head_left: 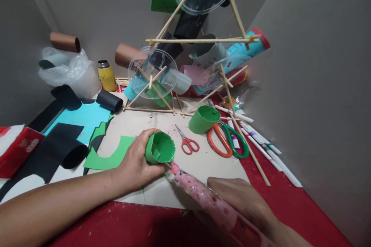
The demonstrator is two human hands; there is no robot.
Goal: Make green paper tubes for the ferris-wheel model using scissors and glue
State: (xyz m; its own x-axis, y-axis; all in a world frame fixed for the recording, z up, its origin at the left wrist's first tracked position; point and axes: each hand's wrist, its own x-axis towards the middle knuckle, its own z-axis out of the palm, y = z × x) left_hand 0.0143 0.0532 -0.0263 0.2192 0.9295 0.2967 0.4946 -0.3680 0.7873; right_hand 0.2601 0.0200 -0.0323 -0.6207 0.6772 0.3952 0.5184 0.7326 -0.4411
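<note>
A short green paper cup (160,147) stands in my left hand (135,162), whose thumb and fingers curl round its left side. Its open top faces up. The tip of a pink glue gun (203,197) touches or nearly touches the cup's lower right rim. My right hand (237,197) is around the far side of the gun, its fingers partly hidden behind the pink body. Small red-handled scissors (189,144) lie just right of the cup. Behind them sits another green paper cylinder (204,119). A cut green sheet (108,156) lies beside my left wrist.
Stick frames with clear plastic discs (152,73) rise at the back, one frame reaching high (203,41). Large orange-and-green scissors (228,141) and white sticks (269,152) lie right. Black paper (55,148), a yellow bottle (106,76) and a red pack (19,150) stand left.
</note>
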